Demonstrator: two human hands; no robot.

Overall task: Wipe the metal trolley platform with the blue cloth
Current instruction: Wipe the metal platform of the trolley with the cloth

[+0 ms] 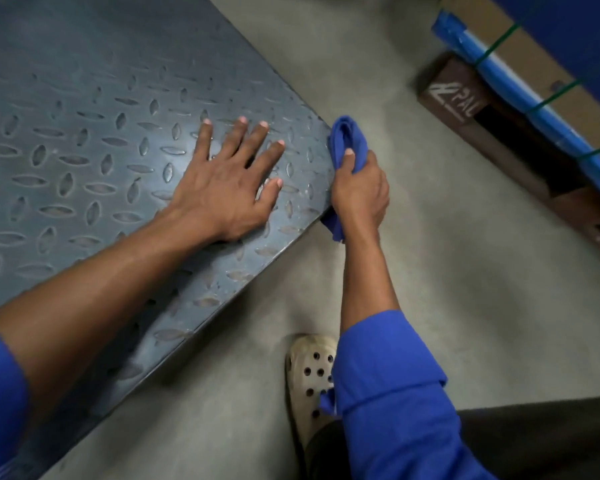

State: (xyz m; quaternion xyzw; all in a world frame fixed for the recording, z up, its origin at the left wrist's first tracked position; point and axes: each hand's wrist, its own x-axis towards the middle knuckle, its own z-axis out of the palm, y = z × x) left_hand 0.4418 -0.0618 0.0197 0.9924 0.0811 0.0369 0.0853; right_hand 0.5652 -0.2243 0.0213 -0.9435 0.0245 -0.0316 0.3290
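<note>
Nearest, a perforated pale clog stands on smooth concrete. The left hand lies flat, fingers spread, on the diamond-embossed metal platform. Right of it, the right hand grips the bunched blue cloth against the platform's corner.

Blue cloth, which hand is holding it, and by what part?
The right hand grips the bunched blue cloth around its middle; the left hand holds nothing.
</note>
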